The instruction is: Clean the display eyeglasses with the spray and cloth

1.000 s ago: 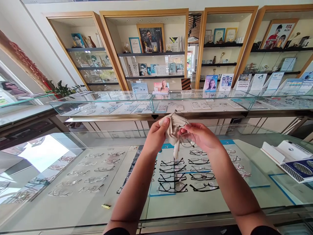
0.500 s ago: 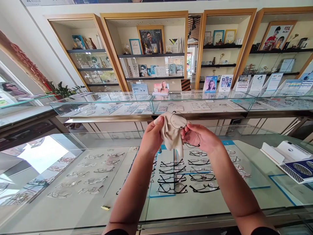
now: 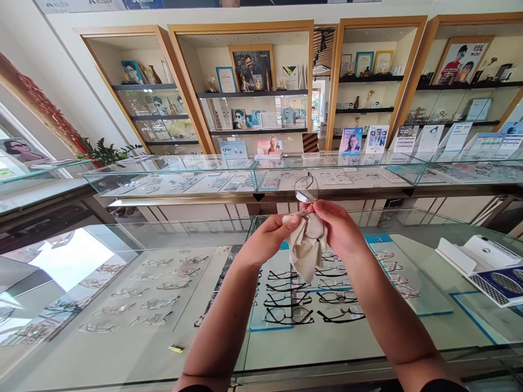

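Thin dark-rimmed round glasses are held upright above the counter, one lens over the other. My right hand pinches them near the middle of the frame. A cream cloth hangs from my left hand, whose thumb and fingers are closed on it. The cloth lies behind or around the lower lens; the exact contact is hidden. The upper lens stands free of the cloth and shows a bright reflection. Beneath both hands, rows of dark-framed glasses lie in the glass display counter.
The glass counter spans the foreground, with clear-framed glasses at left and a small yellow object near its front. A white and blue box stands at right. Behind are another display case and wooden-framed shelves.
The cloth has moved down and right, from the upper lens to the lower one. My left hand has shifted right and down. The glasses now stand more upright, their upper lens uncovered.
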{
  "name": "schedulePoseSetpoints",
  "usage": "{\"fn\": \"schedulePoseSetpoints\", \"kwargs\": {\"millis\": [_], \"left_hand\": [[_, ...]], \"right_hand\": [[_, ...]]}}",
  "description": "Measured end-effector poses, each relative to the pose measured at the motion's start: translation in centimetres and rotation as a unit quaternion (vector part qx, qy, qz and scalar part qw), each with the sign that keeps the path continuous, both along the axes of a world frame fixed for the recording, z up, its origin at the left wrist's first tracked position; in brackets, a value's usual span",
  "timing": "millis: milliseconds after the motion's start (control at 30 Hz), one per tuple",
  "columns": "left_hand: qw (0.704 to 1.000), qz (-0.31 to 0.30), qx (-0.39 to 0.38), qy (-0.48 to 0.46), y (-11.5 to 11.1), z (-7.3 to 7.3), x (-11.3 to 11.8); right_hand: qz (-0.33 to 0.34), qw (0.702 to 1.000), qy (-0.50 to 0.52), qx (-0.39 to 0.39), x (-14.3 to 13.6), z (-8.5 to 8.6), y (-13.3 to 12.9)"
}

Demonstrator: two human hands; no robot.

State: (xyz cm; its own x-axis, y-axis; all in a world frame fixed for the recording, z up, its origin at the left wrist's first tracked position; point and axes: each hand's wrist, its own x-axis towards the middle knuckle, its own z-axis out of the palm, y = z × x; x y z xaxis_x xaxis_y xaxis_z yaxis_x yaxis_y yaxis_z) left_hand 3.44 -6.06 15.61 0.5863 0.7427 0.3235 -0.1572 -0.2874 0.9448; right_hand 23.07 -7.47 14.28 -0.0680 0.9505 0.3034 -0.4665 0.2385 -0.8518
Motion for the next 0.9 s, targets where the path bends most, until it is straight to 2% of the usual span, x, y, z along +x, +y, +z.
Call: {"fn": "schedulePoseSetpoints", "kwargs": {"millis": [167, 433, 633, 800, 900], "left_hand": [[0.998, 0.01, -0.041, -0.044, -0.4, -0.6, 1.5], [0.985, 0.123, -0.063, -0.101, -1.1, -1.2, 3.2], [0.98, 0.132, -0.053, -0.14, -1.4, -1.3, 3.8], [0.976, 0.145, -0.062, -0.152, -1.6, -1.3, 3.9], [0.974, 0.15, -0.065, -0.156, -1.4, -1.2, 3.8]], "right_hand": [[0.003, 0.999, 0.046, -0.012, -0.9, -0.2, 0.0], [0.005, 0.998, 0.062, 0.021, -2.1, -0.6, 0.2], [0.021, 0.996, 0.085, 0.023, -2.7, -0.3, -0.4], [0.002, 0.994, 0.101, 0.039, -3.1, -0.7, -0.4], [0.021, 0.994, 0.095, 0.046, -3.1, -0.6, -0.4]]}}
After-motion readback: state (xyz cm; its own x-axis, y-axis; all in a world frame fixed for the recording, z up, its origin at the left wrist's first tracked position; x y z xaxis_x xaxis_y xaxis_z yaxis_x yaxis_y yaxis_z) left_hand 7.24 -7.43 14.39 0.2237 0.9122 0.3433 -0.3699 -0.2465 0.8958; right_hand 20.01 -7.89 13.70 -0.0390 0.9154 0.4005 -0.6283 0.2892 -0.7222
